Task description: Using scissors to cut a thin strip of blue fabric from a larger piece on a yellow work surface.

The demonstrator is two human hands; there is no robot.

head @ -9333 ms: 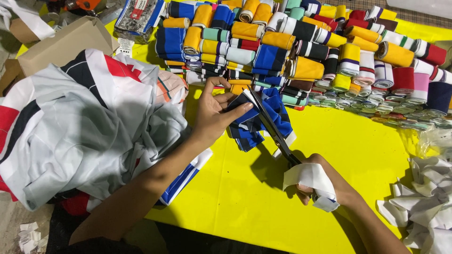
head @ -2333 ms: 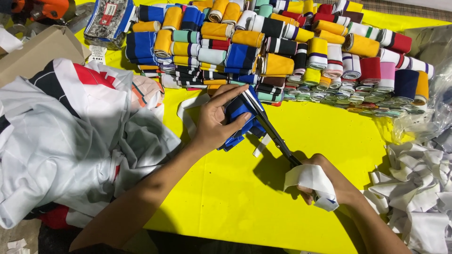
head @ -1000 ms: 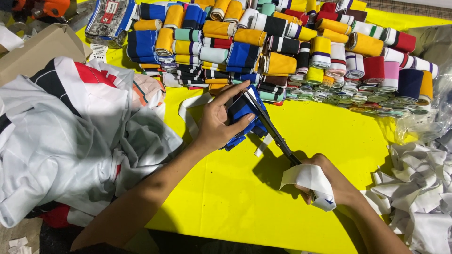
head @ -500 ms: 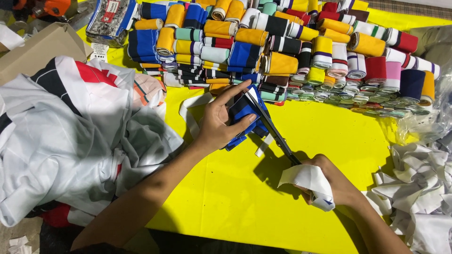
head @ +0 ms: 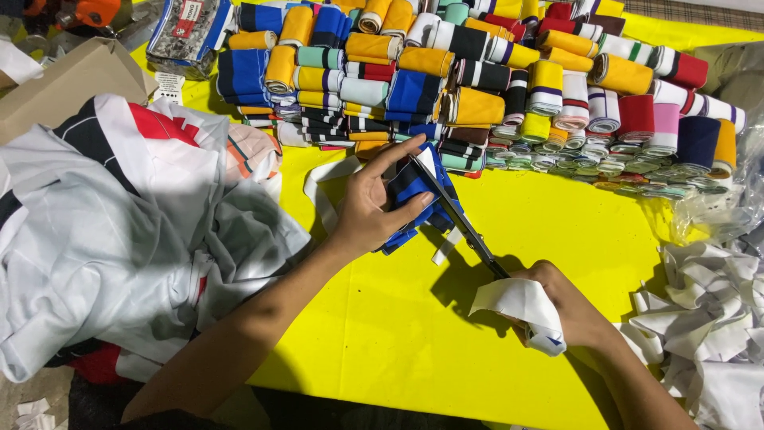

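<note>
My left hand (head: 374,195) presses down on a bundle of blue-and-white ribbed fabric strips (head: 414,199) lying on the yellow table cover (head: 382,334). My right hand (head: 557,306) grips a pair of dark scissors (head: 458,215), whose handles are wrapped in white cloth (head: 521,306). The blades point up and left, closed into the top edge of the blue bundle beside my left fingers. A loose white strip (head: 444,248) hangs from under the bundle.
Several rolled and folded knit trims in many colours (head: 477,72) fill the far side. A heap of white, black and red garments (head: 119,231) lies at left, a cardboard box (head: 64,84) behind it. White fabric scraps (head: 708,318) pile at right.
The left hand has shifted slightly on the blue bundle and the scissors have worked a little further along it. The view has drifted a little.
</note>
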